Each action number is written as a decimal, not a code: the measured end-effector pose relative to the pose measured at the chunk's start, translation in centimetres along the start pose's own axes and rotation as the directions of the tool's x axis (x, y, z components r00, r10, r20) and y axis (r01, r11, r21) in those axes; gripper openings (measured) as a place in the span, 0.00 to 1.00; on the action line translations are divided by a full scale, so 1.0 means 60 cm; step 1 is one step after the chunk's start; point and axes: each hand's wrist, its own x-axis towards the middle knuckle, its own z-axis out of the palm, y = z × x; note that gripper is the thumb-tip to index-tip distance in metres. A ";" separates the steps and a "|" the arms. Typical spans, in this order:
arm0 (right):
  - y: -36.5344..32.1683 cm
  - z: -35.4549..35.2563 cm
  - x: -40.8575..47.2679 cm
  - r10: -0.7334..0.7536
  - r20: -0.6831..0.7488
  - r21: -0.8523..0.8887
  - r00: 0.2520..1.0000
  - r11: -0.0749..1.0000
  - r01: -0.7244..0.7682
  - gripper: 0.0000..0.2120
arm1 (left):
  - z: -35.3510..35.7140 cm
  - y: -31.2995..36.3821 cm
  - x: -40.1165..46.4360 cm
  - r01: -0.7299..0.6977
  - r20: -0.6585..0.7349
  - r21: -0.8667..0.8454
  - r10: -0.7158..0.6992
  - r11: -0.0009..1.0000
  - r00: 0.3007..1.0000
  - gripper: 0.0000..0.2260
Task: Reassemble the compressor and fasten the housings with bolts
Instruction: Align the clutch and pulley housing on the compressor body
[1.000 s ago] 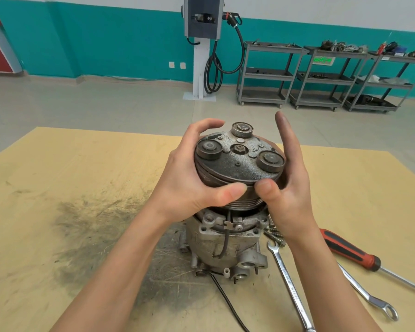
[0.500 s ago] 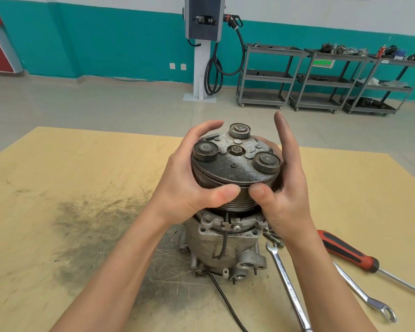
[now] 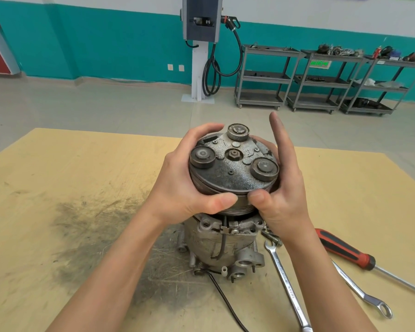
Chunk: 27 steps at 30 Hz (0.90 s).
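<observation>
Left hand (image 3: 185,185) and right hand (image 3: 282,188) grip the rusty round clutch pulley (image 3: 233,171) atop the upright grey aluminium compressor body (image 3: 223,245); right index finger extended.

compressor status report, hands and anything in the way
Left hand and right hand grip the clutch pulley, atop the compressor body. Loose bolts, two wrenches and a screwdriver lie right, clear.

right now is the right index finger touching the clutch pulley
Apart. The head view shows the right hand gripping the clutch pulley with its thumb, while the index finger sticks up straight, with floor visible between it and the pulley rim.
</observation>
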 end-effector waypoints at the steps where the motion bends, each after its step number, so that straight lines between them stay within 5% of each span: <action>1: 0.000 0.000 0.001 -0.003 -0.001 -0.001 1.000 1.000 0.003 0.57 | -0.001 -0.002 0.001 -0.005 -0.005 0.012 0.005 1.000 1.000 0.47; 19: -0.028 -0.003 0.018 -0.129 0.025 0.041 0.991 0.991 0.128 0.56 | -0.001 0.022 0.007 -0.086 0.007 -0.061 0.086 0.994 0.996 0.44; 27: -0.015 -0.006 0.016 -0.024 -0.017 0.093 1.000 0.995 0.025 0.55 | 0.004 0.011 0.013 0.002 -0.021 -0.067 -0.004 0.998 1.000 0.40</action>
